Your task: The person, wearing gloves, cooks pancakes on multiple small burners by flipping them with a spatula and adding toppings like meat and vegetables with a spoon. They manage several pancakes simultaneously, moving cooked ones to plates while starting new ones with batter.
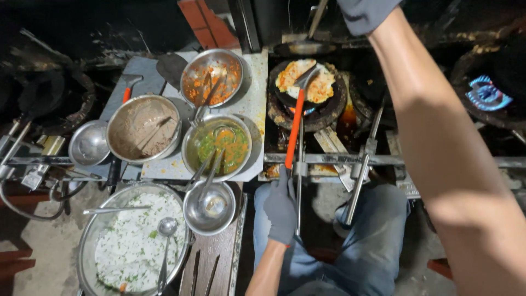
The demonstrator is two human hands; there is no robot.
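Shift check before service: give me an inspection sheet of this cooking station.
Surface: pale counter, splattered with sauce.
Job's things: orange-handled spatula reaching into small pan of egg over a lit burner.
Clutter: bowls of orange sauce, green-orange sauce, brown paste; large rice bowl with ladle.
Grippers: gloved left hand grips the spatula handle; gloved right hand raised at top edge, its grasp out of view.
Cables: hose at left.
Surroundings: second blue flame at right.
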